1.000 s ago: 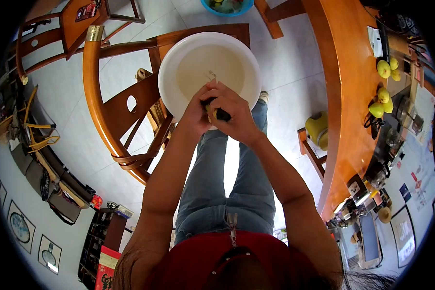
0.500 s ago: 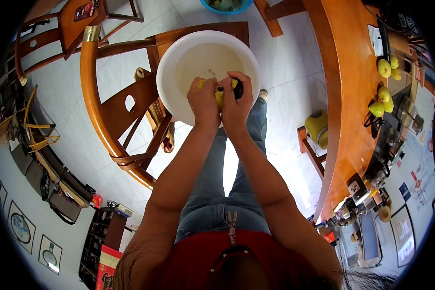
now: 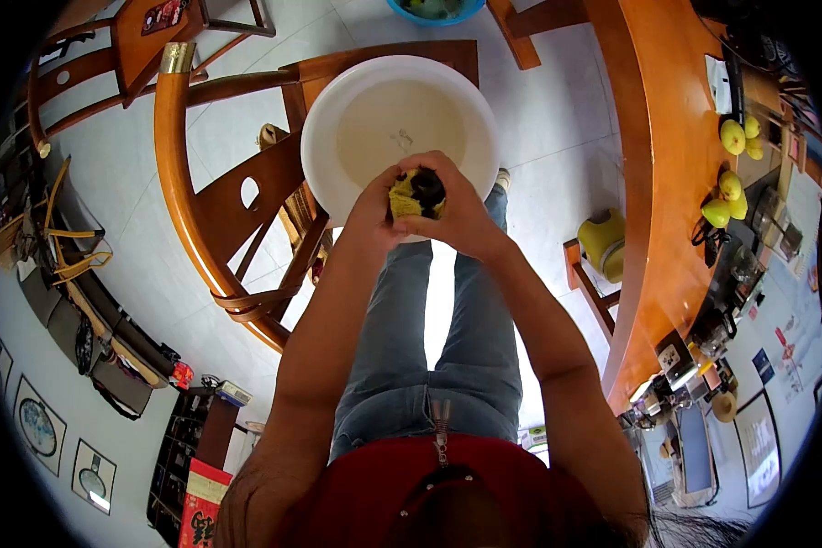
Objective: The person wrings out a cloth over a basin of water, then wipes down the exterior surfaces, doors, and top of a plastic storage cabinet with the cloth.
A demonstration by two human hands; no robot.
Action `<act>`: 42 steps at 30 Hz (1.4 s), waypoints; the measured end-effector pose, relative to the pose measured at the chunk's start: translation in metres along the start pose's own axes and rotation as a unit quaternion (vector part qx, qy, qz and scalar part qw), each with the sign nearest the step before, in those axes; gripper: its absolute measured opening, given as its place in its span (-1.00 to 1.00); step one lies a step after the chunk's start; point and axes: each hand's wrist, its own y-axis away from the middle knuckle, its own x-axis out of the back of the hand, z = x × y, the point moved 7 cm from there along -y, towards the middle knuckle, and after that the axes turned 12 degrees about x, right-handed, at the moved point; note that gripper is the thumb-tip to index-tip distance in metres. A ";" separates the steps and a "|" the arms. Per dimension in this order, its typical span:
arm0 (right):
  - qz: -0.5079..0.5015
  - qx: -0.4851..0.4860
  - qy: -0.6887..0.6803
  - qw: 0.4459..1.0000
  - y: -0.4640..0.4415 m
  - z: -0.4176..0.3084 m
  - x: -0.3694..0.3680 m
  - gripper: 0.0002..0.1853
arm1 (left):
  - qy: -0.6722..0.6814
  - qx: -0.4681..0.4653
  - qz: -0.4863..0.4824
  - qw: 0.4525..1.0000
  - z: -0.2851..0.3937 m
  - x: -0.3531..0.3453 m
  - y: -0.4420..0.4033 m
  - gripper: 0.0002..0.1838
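Observation:
Both hands are closed around a yellow-and-black bundled cloth, whose textured yellow side and dark patch face up. My left hand wraps it from the left, and my right hand curls over its right side and top edge. The bundle is held above the near rim of a white basin. Cloudy water fills the basin, with a few small bubbles on the surface. Whether the cloth is a sock or a rag, I cannot tell.
The basin rests on a wooden chair with a curved back. A long wooden table runs along the right, holding several yellow-green fruits. A blue basin stands on the tiled floor at the top. A yellow-green container sits under the table.
My hands have drawn back toward me from over the water, bringing the cloth to the near rim. The bundle is now turned with its yellow-and-black side up.

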 end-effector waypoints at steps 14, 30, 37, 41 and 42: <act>0.091 0.186 0.135 0.969 0.000 -0.050 -0.014 -0.53 | 0.095 -0.091 -0.066 0.989 0.000 0.001 0.012 -0.69; 0.453 -0.218 -0.384 0.774 0.023 0.046 -0.013 -0.77 | -0.453 -0.601 0.286 0.593 0.020 -0.045 0.056 -0.89; 0.379 -0.305 -0.497 0.718 0.033 0.082 -0.026 -0.62 | -0.588 -0.663 0.220 0.407 0.000 -0.076 0.078 -0.87; 0.287 -0.317 -0.521 0.739 0.036 0.070 -0.031 -0.53 | -0.639 -0.673 0.195 0.316 -0.009 -0.083 0.092 -0.85; 0.285 -0.338 -0.516 0.734 0.029 0.052 -0.031 -0.52 | -0.647 -0.674 0.182 0.305 -0.010 -0.085 0.097 -0.85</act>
